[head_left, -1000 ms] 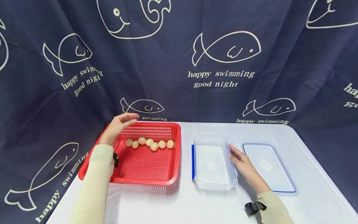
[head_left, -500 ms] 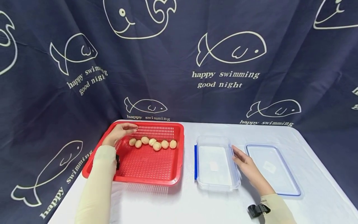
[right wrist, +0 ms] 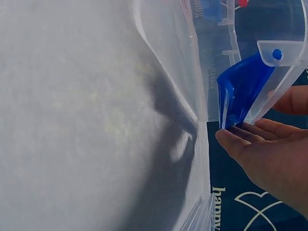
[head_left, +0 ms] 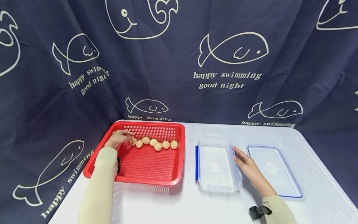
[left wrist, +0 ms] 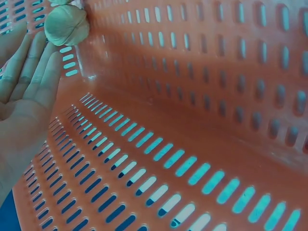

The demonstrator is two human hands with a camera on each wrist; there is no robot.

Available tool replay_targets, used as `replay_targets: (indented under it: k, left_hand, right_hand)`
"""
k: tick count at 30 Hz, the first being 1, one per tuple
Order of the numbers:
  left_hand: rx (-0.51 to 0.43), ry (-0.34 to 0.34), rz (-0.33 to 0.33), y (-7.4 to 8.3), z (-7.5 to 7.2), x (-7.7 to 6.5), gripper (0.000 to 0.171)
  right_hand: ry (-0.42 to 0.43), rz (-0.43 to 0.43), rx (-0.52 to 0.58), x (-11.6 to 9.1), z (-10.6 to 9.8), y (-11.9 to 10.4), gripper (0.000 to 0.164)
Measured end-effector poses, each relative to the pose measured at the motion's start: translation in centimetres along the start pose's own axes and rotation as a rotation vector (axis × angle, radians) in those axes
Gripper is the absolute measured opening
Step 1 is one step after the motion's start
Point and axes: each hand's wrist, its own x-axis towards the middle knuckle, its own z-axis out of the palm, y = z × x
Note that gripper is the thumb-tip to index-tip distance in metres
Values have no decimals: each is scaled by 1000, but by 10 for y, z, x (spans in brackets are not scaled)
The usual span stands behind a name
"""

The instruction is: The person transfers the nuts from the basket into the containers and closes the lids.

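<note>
Several walnuts [head_left: 158, 146] lie in a row along the back of a red perforated basket [head_left: 179, 174]. My left hand [head_left: 120, 138] is inside the basket at its left, fingers extended beside the leftmost walnut. In the left wrist view, a walnut [left wrist: 67, 25] sits just past the fingertips [left wrist: 54, 60]; contact cannot be made out. To the right stands a clear lidless plastic box [head_left: 215, 186]. My right hand [head_left: 249, 166] rests against its right side. Seen from the right wrist, its fairly straight fingers [right wrist: 231, 140] touch the blue latch [right wrist: 245, 86], hanging down from the rim.
A clear lid with a blue seal [head_left: 275, 171] lies flat on the white-covered table [head_left: 179, 208], right of the box. Another blue latch [head_left: 197, 163] hangs out on the box's left side. A dark fish-print curtain [head_left: 173, 87] closes off the back.
My left hand has lowered from above the basket's back left to beside the leftmost walnut. My right hand stays at the box. The whole head view has shifted slightly.
</note>
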Motion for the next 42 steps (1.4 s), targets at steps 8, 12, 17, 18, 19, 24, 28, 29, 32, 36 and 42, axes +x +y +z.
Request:
replay_targets:
  k: [8,12,17,18,19,24,28,29,32,36,42]
  left_hand:
    - [78,-54,-45,1,5,-2,40]
    - [97,-74,-67,1,5,-1,43]
    - [125,-86,-86,3,5,-3,45]
    - [128,-85,-90,3,5,-3,45]
    - [122,-82,-98,3,5,-3,44]
    - [105,-91,-97,0,4,-2,40]
    - [101,-82,-78,-2,4,-3,36]
    - [96,-72,-79,-2,4,-3,35]
    - [76,-68,-76,0,4,-4,36]
    - [69,-18,-74,6,5,-6,38]
    - [80,18,-45,14,5,-9,40]
  right_hand:
    - [2,-9,7,0,0,1,55]
    - [4,-5,7,-1,-1,0,55]
    - [9,-9,15,-1,-1,-1,55]
    - [10,-11,18,-1,-2,-1,55]
    - [10,-13,20,-1,-2,-1,55]
    - [14,-14,20,-1,-2,-2,55]
    - [12,-17,29,-1,-1,-2,54]
    - [13,-20,32,-1,-1,-2,54]
    - [16,-21,36,-1,0,-1,53]
    - [23,-22,36,0,1,1,53]
    - [24,-15,38,0,0,3,53]
